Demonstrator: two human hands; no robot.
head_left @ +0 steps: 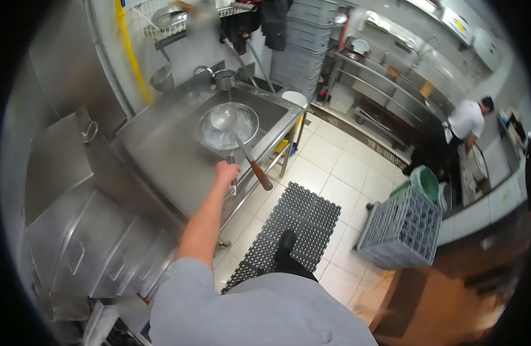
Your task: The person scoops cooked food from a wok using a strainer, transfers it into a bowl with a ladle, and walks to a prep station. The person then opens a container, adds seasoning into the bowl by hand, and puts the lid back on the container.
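Note:
My left hand (pixel 227 173) is closed around the metal handle of a round pan (pixel 210 134) at the sink counter. Cloudy or foamy water seems to fill the pan. A large ladle (pixel 224 117) lies across it, bowl inside, its wooden handle (pixel 260 175) sticking out over the counter's front edge, just right of my hand. Behind the pan a small metal pot (pixel 224 79) sits near the back of the counter. My right hand does not show.
The steel counter (pixel 161 150) has a raised front edge. A black rubber mat (pixel 303 222) covers white floor tiles. Grey crates (pixel 303 43) stand stacked behind; a glass rack (pixel 401 230) and green bin (pixel 424 181) are at right. A person in white (pixel 466 120) bends over the far counter.

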